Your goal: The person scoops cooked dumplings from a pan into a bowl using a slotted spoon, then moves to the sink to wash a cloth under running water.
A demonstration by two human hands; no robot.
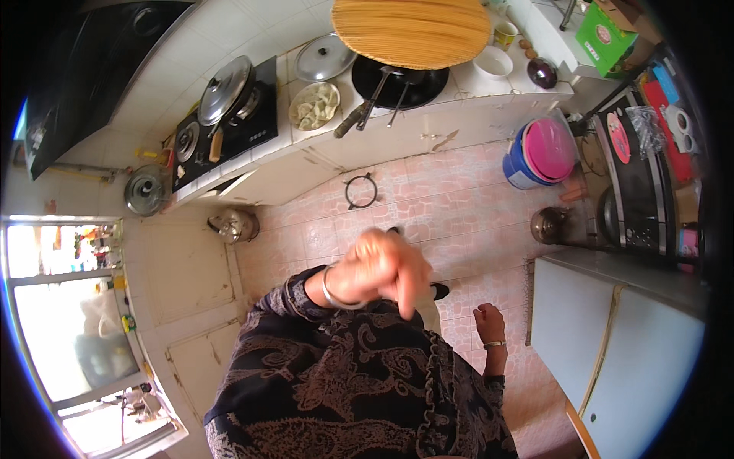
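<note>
My left hand, blurred and with a bangle at the wrist, is raised before my chest. Its fingers bend downward; the palm is hidden and nothing shows in its grip. To the right, my right hand hangs low over the pink tiled floor, fingers curled in and no object visible in it. Neither hand touches the counter. On that counter are a plate of dumplings, a black wok with long-handled utensils, and a round woven straw lid above the wok.
A lidded pan sits on the black gas stove. A pot-support ring lies on the floor. Kettles stand at both sides, with a blue bucket under a pink basin. The refrigerator bounds the right.
</note>
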